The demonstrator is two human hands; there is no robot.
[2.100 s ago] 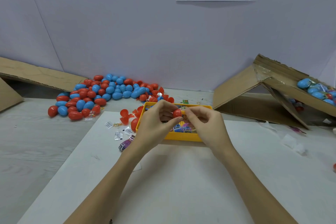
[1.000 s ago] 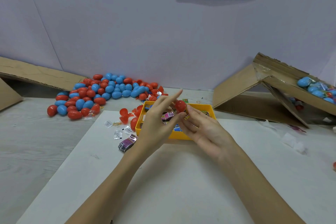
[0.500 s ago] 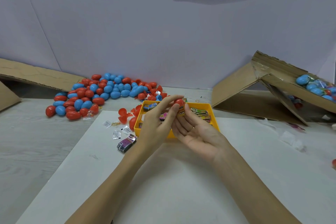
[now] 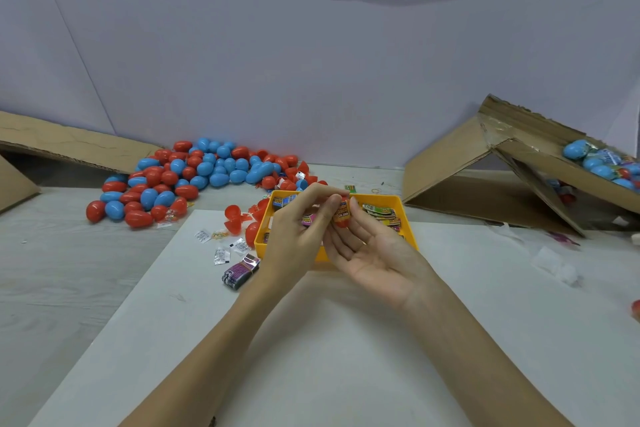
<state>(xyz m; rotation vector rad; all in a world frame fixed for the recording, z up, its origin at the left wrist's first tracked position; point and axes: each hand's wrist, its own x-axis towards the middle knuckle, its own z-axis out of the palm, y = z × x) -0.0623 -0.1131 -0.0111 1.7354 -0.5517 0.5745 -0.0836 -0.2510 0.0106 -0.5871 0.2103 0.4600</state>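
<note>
Red egg [image 4: 343, 224] with its orange packet [image 4: 341, 212] is pinched upright by the left hand [image 4: 298, 236], just over the yellow tray [image 4: 408, 218]. Directly beneath it the right hand [image 4: 374, 253] is spread open palm-up, nothing gripped.

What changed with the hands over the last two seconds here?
The right hand dropped its pinch on the red egg and turned palm up, fingers open beneath it. The left hand spread open briefly, then pinched an orange packet at the egg. The yellow tray and the egg pile stayed put.
</note>
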